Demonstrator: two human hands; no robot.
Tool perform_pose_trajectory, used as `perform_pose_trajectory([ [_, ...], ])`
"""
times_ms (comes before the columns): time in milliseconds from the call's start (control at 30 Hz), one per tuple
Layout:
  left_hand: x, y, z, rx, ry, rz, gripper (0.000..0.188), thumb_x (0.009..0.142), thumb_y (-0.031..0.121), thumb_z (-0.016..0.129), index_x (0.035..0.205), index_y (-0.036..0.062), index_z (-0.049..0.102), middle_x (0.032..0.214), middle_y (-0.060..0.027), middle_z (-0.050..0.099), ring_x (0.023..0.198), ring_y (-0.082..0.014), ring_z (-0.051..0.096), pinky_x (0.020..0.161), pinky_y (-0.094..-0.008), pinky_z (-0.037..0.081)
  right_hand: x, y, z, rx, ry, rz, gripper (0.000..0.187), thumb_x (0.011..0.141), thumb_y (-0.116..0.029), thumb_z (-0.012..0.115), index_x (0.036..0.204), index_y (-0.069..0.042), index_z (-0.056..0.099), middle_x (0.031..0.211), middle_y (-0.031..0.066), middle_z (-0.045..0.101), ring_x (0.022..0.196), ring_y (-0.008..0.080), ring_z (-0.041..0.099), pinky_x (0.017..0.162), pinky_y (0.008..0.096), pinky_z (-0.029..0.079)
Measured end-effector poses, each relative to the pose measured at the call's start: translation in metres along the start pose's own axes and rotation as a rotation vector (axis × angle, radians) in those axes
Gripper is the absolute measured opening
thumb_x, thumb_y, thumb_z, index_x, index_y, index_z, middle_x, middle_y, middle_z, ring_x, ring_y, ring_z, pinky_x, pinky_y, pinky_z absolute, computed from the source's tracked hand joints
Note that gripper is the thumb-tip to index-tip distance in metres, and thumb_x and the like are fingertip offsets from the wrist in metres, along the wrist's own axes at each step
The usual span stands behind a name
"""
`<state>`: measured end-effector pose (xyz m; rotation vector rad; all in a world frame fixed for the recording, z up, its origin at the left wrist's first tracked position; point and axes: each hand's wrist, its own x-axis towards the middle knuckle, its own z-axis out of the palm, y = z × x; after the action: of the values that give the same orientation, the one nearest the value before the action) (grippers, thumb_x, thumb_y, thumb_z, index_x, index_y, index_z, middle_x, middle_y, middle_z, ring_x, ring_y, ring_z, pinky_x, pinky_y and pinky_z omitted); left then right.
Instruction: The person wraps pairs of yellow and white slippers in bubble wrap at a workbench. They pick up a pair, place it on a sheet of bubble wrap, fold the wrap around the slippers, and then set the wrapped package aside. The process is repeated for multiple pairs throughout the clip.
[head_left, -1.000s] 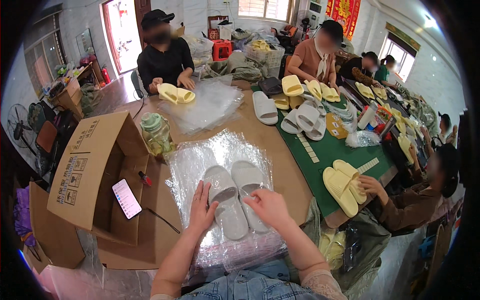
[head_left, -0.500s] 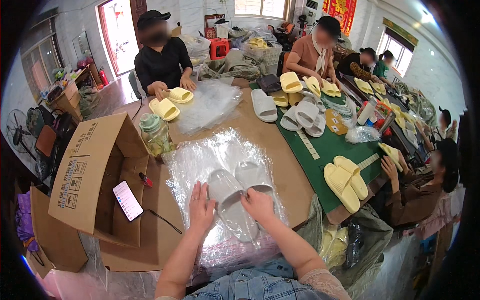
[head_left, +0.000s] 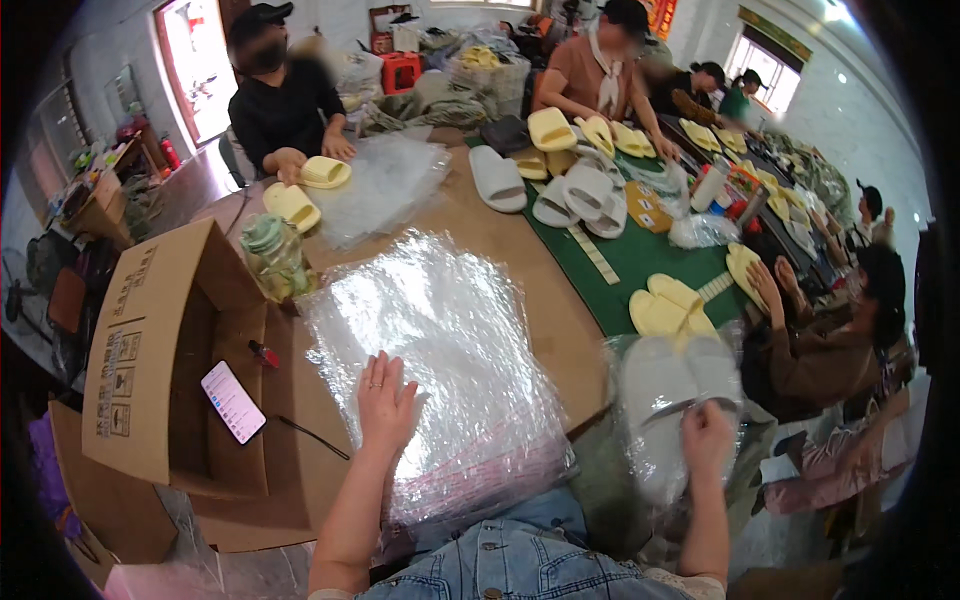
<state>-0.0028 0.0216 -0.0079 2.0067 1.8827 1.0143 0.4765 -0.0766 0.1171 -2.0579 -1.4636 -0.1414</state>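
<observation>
My left hand lies flat, fingers stretched, on a stack of clear plastic bags on the cardboard-covered table. Away to the right, my right hand grips a pair of grey slippers inside a clear bag. That pair hangs past the table's edge, in front of a pair of yellow slippers on the green mat, partly covering it. My right fingers are closed at the bag; exactly how they pinch it is hard to make out.
A cardboard box lies on its side at the left, with a lit phone and a glass jar nearby. Grey slippers sit on the green mat. Co-workers handle yellow slippers across the table and at the right.
My right hand has carried the bagged grey slippers off the stack to the right. My left hand stays on the bags, now without slippers beside it. The view has shifted somewhat.
</observation>
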Motion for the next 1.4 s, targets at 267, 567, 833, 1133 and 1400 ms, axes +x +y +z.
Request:
perform_pose_trajectory([
  [267, -0.001, -0.011, 0.005, 0.015, 0.0, 0.043, 0.047, 0.097, 0.022, 0.059, 0.136, -0.0027, 0.057, 0.15, -0.028, 0.045, 0.142, -0.0454, 0.038, 0.119, -0.0519, 0.027, 0.003, 0.123, -0.023, -0.623, -0.073, 0.234, 0.028, 0.082, -0.03, 0.067, 0.082, -0.002, 0.066, 0.081, 0.0215, 0.069, 0.08, 0.0425, 0.067, 0.074, 0.0546, 0.052],
  [567, 0.0, -0.013, 0.002, 0.028, -0.028, 0.08, 0.045, 0.099, 0.023, 0.055, 0.138, -0.0001, 0.056, 0.151, -0.0253, 0.046, 0.143, -0.0441, 0.037, 0.119, -0.0511, 0.028, -0.016, 0.216, -0.007, -0.31, -0.159, 0.658, 0.038, 0.076, -0.036, 0.069, 0.083, 0.002, 0.073, 0.09, 0.0258, 0.072, 0.09, 0.0431, 0.07, 0.082, 0.0507, 0.054],
  [833, -0.001, -0.012, 0.0, 0.035, -0.04, 0.066, 0.045, 0.099, 0.022, 0.054, 0.139, -0.0002, 0.055, 0.152, -0.0244, 0.045, 0.144, -0.0432, 0.035, 0.119, -0.0508, 0.027, -0.075, 0.195, 0.112, -0.368, -0.418, 0.665, 0.038, 0.088, -0.037, 0.059, 0.1, -0.005, 0.074, 0.103, 0.0227, 0.072, 0.098, 0.0423, 0.069, 0.087, 0.0523, 0.054],
  [1133, 0.001, -0.006, 0.0, 0.027, -0.042, 0.054, 0.045, 0.097, 0.021, 0.056, 0.137, 0.0003, 0.056, 0.152, -0.0245, 0.045, 0.143, -0.0434, 0.037, 0.119, -0.0508, 0.027, -0.039, 0.213, 0.146, -0.389, -0.39, 0.587, 0.035, 0.09, -0.03, 0.055, 0.105, 0.0, 0.067, 0.103, 0.0273, 0.071, 0.1, 0.0449, 0.068, 0.089, 0.0556, 0.052],
  [1400, -0.002, -0.01, 0.001, 0.072, -0.014, 0.069, 0.047, 0.095, 0.024, 0.06, 0.136, 0.0007, 0.057, 0.15, -0.0256, 0.047, 0.142, -0.0436, 0.039, 0.118, -0.0512, 0.029, 0.034, 0.13, 0.056, -0.575, -0.366, 0.455, 0.024, 0.089, -0.028, 0.063, 0.092, -0.006, 0.072, 0.103, 0.0215, 0.072, 0.102, 0.0391, 0.068, 0.084, 0.0475, 0.055],
])
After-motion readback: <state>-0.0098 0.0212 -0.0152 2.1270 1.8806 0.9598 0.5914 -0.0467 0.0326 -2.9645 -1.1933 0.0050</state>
